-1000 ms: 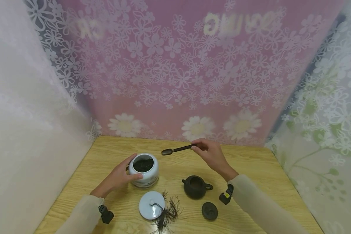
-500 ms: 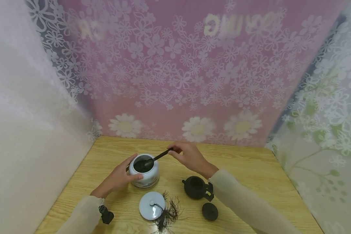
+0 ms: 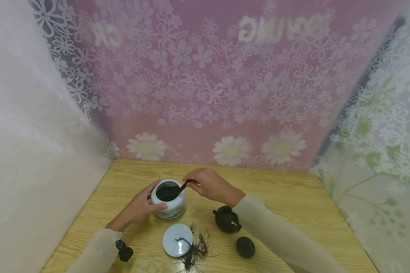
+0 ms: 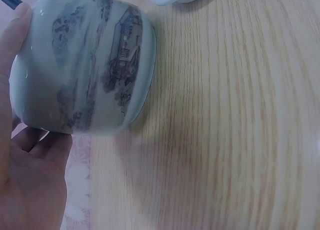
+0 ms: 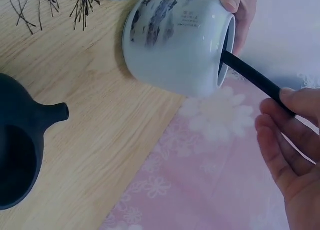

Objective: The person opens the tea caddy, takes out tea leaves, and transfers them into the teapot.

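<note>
Three upright sides enclose the workspace: one pink back wall [image 3: 198, 76], printed with white blossoms and a row of daisies; one pale left wall [image 3: 37, 113], mostly plain; one whitish right wall [image 3: 379, 151], with flowers and green leaves.

One table [image 3: 294, 193], yellow wood grain, its far edge meeting the back wall.

Two hands, sleeves cream. Left hand [image 3: 136, 206]: gripping the jar, fingers and thumb round its sides. Right hand [image 3: 210, 185]: pinching the spoon's handle between thumb and fingers.

One white jar [image 3: 172, 208], uncovered, landscape picture on its side, standing on the table left of the teapot.

One dark teapot [image 3: 222, 222], lidless, spout towards the jar; its handle is hidden.

One white lid [image 3: 173, 242], knob up, a dark tassel [image 3: 191, 256] beside it.

One small dark lid [image 3: 245, 247], near the teapot.

One dark spoon [image 3: 182, 187], its bowl inside the jar and out of sight. Step in hand, by judgement: scooping. The next move seems to call for a steady jar and a level lift past the rim.

Dark leaves [image 3: 167, 193], loose, inside the jar.
</note>
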Demonstrator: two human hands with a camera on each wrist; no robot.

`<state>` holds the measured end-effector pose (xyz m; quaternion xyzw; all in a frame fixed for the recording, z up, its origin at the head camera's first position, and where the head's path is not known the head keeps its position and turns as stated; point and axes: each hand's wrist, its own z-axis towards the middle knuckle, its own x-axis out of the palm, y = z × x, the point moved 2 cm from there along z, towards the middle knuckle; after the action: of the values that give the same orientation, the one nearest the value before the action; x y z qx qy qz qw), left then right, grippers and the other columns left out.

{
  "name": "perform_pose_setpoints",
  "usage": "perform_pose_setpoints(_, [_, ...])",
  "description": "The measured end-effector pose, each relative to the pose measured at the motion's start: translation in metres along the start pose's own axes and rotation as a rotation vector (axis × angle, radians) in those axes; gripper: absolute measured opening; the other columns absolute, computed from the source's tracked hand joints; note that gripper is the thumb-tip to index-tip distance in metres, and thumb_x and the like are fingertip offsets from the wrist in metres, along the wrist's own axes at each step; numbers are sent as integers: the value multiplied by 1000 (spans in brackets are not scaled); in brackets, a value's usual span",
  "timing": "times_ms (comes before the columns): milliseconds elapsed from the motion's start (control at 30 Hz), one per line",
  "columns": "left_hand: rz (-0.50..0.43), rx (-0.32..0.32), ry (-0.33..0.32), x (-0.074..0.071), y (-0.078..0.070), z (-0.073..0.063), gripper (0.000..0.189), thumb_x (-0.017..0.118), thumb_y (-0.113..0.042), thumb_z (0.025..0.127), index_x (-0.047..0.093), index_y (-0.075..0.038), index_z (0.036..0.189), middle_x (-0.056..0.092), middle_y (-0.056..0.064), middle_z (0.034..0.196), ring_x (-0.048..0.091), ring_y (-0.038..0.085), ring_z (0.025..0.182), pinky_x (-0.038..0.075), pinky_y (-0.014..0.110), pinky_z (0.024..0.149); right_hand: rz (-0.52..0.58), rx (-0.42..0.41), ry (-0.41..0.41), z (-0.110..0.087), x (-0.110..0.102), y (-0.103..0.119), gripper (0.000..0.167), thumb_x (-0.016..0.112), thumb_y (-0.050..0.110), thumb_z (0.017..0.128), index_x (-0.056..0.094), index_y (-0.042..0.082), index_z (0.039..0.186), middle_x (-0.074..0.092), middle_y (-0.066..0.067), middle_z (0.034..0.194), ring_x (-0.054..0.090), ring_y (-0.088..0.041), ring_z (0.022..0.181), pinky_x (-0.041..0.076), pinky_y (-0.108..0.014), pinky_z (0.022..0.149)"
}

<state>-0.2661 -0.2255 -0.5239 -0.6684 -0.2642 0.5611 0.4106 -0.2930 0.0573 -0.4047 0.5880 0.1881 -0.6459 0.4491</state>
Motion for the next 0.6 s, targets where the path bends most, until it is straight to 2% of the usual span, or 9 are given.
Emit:
perform_pose_setpoints(167, [-10, 12, 5, 1, 2, 0, 115, 89, -51, 90, 21, -15, 176, 27, 16, 180, 33, 42, 164, 36, 64, 129, 22, -18, 53, 3, 8, 4, 21, 67, 15, 110, 80, 11, 127, 80, -2, 122, 76, -12, 100, 62, -25, 83])
perform_pose_setpoints(333, [-18, 18, 11, 1, 4, 0, 115, 89, -51, 91, 21, -15, 176, 26, 16, 180, 33, 42, 164, 36, 64, 128, 71, -3, 66, 3, 19, 5, 22, 66, 18, 111, 79, 12, 128, 80, -3, 121, 74, -7, 93, 60, -22, 78])
perform_pose_setpoints(500, [-7, 18, 5, 1, 7, 1, 114, 88, -52, 91, 20, -17, 176, 26, 15, 180, 33, 42, 164, 37, 64, 128, 203, 81, 37, 3, 31, -1, 22, 66, 18, 111, 79, 12, 127, 81, -4, 111, 68, -4, 81, 56, -22, 72])
perform_pose_setpoints(600, [-3, 20, 4, 1, 6, 2, 114, 88, -52, 91, 21, -16, 176, 26, 15, 180, 33, 42, 164, 37, 63, 129, 301, 149, 24, 1, 40, -6, 21, 66, 19, 111, 79, 12, 127, 81, -4, 111, 72, -11, 86, 57, -23, 76])
